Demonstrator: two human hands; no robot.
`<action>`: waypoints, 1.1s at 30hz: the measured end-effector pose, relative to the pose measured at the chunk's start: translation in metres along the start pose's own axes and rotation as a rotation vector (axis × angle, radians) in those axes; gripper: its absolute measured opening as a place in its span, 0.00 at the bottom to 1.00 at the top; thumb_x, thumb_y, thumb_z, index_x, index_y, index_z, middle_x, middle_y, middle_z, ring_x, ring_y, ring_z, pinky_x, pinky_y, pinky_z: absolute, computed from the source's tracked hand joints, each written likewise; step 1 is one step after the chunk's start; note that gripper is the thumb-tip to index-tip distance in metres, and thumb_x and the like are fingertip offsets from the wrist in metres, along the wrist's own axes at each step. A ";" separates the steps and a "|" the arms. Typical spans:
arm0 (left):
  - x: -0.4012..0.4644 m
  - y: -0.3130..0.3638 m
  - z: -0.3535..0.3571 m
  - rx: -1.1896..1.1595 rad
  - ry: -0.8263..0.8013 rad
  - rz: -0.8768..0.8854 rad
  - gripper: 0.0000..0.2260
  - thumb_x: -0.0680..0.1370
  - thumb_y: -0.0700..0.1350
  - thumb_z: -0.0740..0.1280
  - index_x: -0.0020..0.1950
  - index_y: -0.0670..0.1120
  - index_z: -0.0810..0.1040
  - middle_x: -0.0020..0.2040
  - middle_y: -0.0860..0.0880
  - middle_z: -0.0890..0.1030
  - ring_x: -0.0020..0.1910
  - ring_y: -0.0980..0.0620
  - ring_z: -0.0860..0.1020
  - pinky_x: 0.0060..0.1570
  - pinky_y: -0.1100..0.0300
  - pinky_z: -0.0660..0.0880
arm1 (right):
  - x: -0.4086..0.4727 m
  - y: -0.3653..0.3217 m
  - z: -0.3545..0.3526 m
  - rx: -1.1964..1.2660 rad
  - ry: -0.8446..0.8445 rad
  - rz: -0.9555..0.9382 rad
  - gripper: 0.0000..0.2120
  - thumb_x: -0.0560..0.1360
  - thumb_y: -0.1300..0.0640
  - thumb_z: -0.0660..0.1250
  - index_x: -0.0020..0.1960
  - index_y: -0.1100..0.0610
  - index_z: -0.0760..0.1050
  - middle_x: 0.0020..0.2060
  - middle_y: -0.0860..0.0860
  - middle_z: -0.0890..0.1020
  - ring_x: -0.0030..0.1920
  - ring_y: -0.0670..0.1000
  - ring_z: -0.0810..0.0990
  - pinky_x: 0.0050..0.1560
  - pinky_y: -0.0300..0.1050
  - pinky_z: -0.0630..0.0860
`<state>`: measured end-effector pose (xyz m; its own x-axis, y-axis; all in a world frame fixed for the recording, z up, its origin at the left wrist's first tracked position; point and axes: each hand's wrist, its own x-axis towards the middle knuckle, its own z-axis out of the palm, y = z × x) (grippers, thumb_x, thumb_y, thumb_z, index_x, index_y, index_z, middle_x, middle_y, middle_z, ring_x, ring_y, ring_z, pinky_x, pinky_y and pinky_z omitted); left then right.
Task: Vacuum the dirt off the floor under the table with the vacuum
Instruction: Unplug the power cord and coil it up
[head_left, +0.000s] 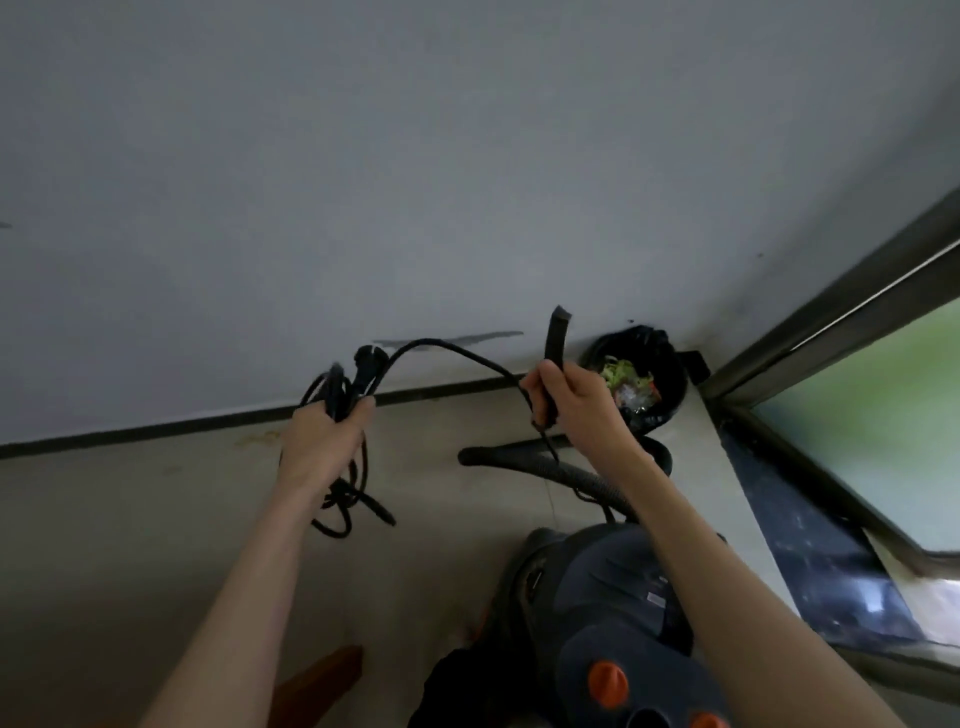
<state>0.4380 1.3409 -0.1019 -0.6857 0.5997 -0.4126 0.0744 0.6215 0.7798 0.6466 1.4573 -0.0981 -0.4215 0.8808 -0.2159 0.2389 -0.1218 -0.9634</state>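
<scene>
Nearest to me, at the bottom of the view, sits the vacuum (613, 613), a dark canister with orange knobs on top, resting on the pale floor (130, 519). It lies below and slightly right of both hands, right under my right forearm. Its ribbed black hose (550, 465) runs from the canister away and to the left across the floor, ending in an open mouth just beyond the canister.

A reddish-brown wooden piece (322, 680) pokes in at the lower left; I cannot tell what it belongs to.

Further out, my left hand (322, 441) is closed in a fist around a bundle of coiled black power cord (343, 488), with loops hanging below the fist and the plug (366, 358) sticking up above it. From that bundle one strand arcs up and rightward to my right hand (571, 410), which is curled around the strand together with a flat black strap (555, 338) that stands upright above the knuckles. The cord's long run lies left to right between the hands, so I judge that the next step is freeing the cord to plug it in. The left hand is nearer the plug.

Beyond the right hand, a black bin (670, 374) with rubbish stands in the corner against the grey wall (467, 156). A window frame (831, 312) runs along the right. No table or socket is visible.
</scene>
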 end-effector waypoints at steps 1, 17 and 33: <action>-0.009 0.016 -0.005 -0.098 -0.049 -0.013 0.12 0.77 0.47 0.67 0.36 0.44 0.73 0.28 0.48 0.72 0.26 0.51 0.68 0.31 0.60 0.65 | -0.004 -0.019 -0.004 0.014 0.007 -0.044 0.16 0.83 0.60 0.53 0.40 0.57 0.74 0.24 0.48 0.73 0.26 0.44 0.71 0.35 0.40 0.71; -0.132 0.147 0.016 -0.457 -0.611 0.083 0.08 0.77 0.43 0.67 0.39 0.44 0.72 0.23 0.52 0.66 0.21 0.56 0.64 0.30 0.62 0.63 | -0.089 -0.143 -0.080 0.257 0.015 -0.249 0.12 0.80 0.58 0.60 0.45 0.60 0.80 0.34 0.49 0.84 0.28 0.46 0.77 0.40 0.41 0.76; -0.158 0.112 0.066 -0.528 -0.651 -0.097 0.12 0.79 0.44 0.63 0.36 0.47 0.70 0.24 0.53 0.70 0.21 0.57 0.67 0.31 0.62 0.64 | -0.120 -0.074 -0.100 0.814 0.202 0.034 0.10 0.80 0.64 0.58 0.52 0.65 0.77 0.46 0.59 0.83 0.49 0.54 0.83 0.52 0.45 0.80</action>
<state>0.6026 1.3494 0.0190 -0.1055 0.8272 -0.5519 -0.4228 0.4651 0.7778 0.7671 1.4069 0.0152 -0.2424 0.9261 -0.2891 -0.4900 -0.3740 -0.7874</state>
